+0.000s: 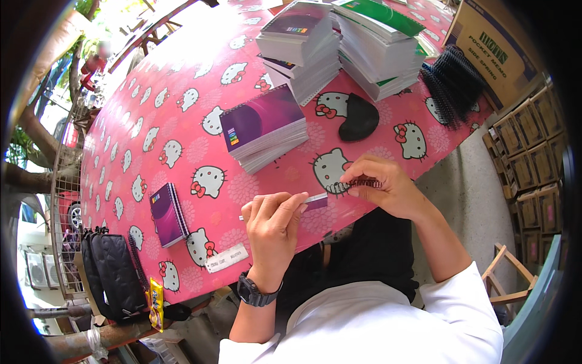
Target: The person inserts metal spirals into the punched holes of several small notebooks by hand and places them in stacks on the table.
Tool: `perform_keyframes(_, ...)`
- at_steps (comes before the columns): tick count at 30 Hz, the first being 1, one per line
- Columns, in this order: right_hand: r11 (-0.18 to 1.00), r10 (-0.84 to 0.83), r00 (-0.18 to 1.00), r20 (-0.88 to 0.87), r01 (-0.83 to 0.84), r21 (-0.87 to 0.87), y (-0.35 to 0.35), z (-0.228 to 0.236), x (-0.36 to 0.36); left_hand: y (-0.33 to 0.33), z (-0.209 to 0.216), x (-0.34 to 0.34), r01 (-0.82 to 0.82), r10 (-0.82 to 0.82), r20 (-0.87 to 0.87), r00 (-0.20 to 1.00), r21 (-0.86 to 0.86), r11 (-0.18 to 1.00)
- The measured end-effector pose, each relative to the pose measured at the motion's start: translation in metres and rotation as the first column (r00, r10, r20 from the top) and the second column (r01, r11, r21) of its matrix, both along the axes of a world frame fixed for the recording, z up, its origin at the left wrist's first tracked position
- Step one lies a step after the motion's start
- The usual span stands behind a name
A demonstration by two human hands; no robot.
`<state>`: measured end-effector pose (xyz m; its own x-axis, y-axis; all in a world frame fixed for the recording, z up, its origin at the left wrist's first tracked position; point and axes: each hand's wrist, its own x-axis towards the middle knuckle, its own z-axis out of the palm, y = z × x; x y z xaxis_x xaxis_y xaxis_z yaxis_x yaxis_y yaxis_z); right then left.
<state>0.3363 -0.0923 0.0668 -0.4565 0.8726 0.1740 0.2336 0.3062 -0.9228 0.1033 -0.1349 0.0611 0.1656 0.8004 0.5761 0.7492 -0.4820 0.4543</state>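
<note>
My left hand [274,219], with a dark watch on its wrist, pinches a thin memo pad [317,202]; its purple cover and white edge show past my fingertips. Between the fingers of my right hand [383,187] is a dark spiral binding coil [365,182], one end pointing toward the pad. Coil and pad look apart. Beyond my hands lies a fanned pile of purple-covered pads [267,124]. Left of my left hand sits a spiral-bound purple notebook [168,215]. A black curved flat piece [359,119] rests beyond my right hand.
Tall stacks of purple [298,48] and green-covered pads [382,48] stand at the back. Many dark coils [451,85] lie beside a cardboard box [497,51]. A black bag [115,273], yellow packet [156,305] and white strip [227,259] are near left. Brown boxes [527,164] rise right.
</note>
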Motion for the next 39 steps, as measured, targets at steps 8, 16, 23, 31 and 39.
perform_keyframes(8, 0.987, 0.131, 0.987, 0.093, -0.139, 0.086, 0.010, 0.007, -0.002, -0.004, -0.003, -0.002, -0.025, 0.025, 0.005, 1.000, -0.014, 1.000)
perform_keyframes(16, 0.911, 0.309, 0.949, 0.068, -0.275, -0.307, 0.015, 0.015, 0.002, -0.007, -0.001, -0.003, -0.024, 0.024, -0.009, 1.000, -0.016, 1.000)
perform_keyframes(23, 0.953, 0.296, 0.953, 0.070, -0.289, -0.093, 0.013, 0.006, -0.005, -0.007, 0.004, 0.016, 0.041, -0.046, -0.059, 0.997, -0.073, 0.996)
perform_keyframes(31, 0.863, -0.370, 0.824, 0.429, 0.134, 0.487, 0.085, -0.033, 0.031, -0.011, 0.005, 0.017, 0.028, -0.031, -0.059, 0.998, -0.053, 0.998)
perform_keyframes(39, 0.892, -0.368, 0.734, 0.571, 0.106, 0.439, 0.104, -0.044, 0.033, -0.012, 0.000, 0.013, 0.042, -0.055, -0.111, 0.992, -0.113, 0.993)
